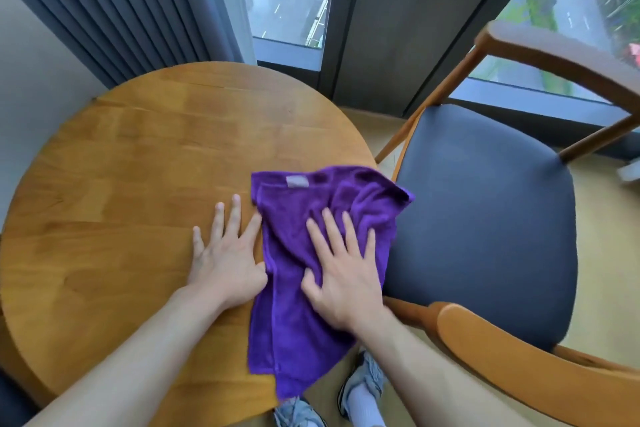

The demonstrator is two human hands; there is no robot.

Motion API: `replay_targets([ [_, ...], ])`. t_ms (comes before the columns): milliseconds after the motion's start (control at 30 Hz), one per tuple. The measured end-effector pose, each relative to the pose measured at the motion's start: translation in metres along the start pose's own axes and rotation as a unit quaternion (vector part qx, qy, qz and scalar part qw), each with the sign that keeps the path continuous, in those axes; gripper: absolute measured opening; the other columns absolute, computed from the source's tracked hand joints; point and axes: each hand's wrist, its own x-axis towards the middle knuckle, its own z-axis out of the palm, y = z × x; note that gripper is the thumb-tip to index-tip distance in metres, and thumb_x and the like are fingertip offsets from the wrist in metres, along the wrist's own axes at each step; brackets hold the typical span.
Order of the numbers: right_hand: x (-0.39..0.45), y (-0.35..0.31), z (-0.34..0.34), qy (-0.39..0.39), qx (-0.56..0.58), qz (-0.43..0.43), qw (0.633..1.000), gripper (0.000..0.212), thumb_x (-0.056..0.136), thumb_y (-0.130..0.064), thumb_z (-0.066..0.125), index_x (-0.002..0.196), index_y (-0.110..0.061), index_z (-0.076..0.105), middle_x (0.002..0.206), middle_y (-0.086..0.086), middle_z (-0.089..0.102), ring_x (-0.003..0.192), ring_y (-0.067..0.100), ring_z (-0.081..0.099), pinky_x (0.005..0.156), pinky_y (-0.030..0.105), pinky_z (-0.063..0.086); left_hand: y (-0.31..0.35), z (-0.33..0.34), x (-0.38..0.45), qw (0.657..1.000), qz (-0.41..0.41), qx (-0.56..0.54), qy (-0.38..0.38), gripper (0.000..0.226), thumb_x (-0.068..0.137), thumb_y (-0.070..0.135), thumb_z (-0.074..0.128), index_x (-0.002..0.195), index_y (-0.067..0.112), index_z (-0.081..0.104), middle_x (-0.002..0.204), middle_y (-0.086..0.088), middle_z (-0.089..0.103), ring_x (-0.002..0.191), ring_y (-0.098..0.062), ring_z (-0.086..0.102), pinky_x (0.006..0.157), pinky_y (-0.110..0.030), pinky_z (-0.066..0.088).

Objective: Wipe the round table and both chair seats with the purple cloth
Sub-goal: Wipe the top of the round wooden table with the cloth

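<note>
No legible txt anywhere; small pale tag (296, 181) on purple cloth (304, 288) too blurred to read.

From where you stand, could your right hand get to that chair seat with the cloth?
Probably yes. The right hand lies flat on the cloth at the table edge, and the seat is right beside it with nothing between.

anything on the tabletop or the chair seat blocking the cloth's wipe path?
Nothing visible. The right hand lies flat on the purple cloth at the round table's right edge. The left hand lies flat on bare wood beside the cloth, the only thing in its path leftward. The chair seat at right shows nothing on it.
</note>
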Motion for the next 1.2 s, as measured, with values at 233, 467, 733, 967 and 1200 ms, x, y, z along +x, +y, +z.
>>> replay_targets([
  [233, 0.057, 0.008, -0.017, 0.008, -0.001, 0.086, 0.996, 0.076, 0.096, -0.051, 0.032, 0.165, -0.03, 0.008, 0.173, -0.002, -0.003, 0.159, 0.026, -0.006, 0.124, 0.064, -0.001, 0.0, 0.003, 0.002, 1.0, -0.002, -0.006, 0.005, 0.1, 0.093, 0.049, 0.057, 0.159, 0.04, -0.018, 0.165, 0.001, -0.035, 0.155, -0.025, -0.025, 0.123, -0.061, 0.001],
  [467, -0.037, 0.011, 0.007, -0.005, -0.023, -0.092, 0.995, 0.082, 0.09, -0.045, 0.046, 0.163, -0.019, 0.02, 0.173, 0.005, 0.007, 0.159, 0.031, 0.003, 0.121, 0.065, 0.017, -0.001, 0.005, 0.004, 0.999, -0.004, -0.036, 0.017, 0.094, 0.089, 0.048, 0.058, 0.162, 0.037, 0.0, 0.166, 0.002, -0.032, 0.155, -0.024, -0.024, 0.123, -0.061, -0.001],
  [733, 0.059, 0.003, -0.016, 0.01, 0.05, 0.103, 0.993, 0.079, 0.095, -0.043, 0.038, 0.165, -0.025, 0.006, 0.173, -0.003, -0.005, 0.158, 0.023, -0.01, 0.124, 0.057, -0.009, -0.004, 0.01, 0.009, 0.998, -0.018, -0.048, 0.028, 0.102, 0.087, 0.045, 0.064, 0.161, 0.043, -0.006, 0.168, 0.005, -0.028, 0.156, -0.021, -0.021, 0.124, -0.059, -0.001],
  [967, -0.033, -0.039, 0.017, 0.039, 0.015, 0.038, 0.998, 0.083, 0.086, -0.041, 0.044, 0.164, -0.02, 0.02, 0.173, 0.005, 0.009, 0.159, 0.03, 0.002, 0.125, 0.061, 0.003, -0.019, -0.003, -0.006, 0.992, 0.012, -0.112, 0.053, 0.102, 0.082, 0.046, 0.076, 0.162, 0.042, 0.013, 0.171, 0.005, -0.017, 0.158, -0.015, -0.008, 0.128, -0.046, 0.006],
  [1200, -0.009, -0.031, 0.009, -0.033, -0.043, -0.17, 0.984, 0.086, 0.084, -0.057, 0.048, 0.162, -0.036, 0.02, 0.173, -0.005, 0.006, 0.159, 0.029, 0.003, 0.118, 0.071, 0.011, -0.078, 0.019, -0.071, 0.99, -0.117, -0.071, 0.018, 0.13, 0.065, 0.069, 0.081, 0.152, 0.06, -0.015, 0.164, 0.007, -0.036, 0.156, -0.023, -0.021, 0.123, -0.061, 0.01],
])
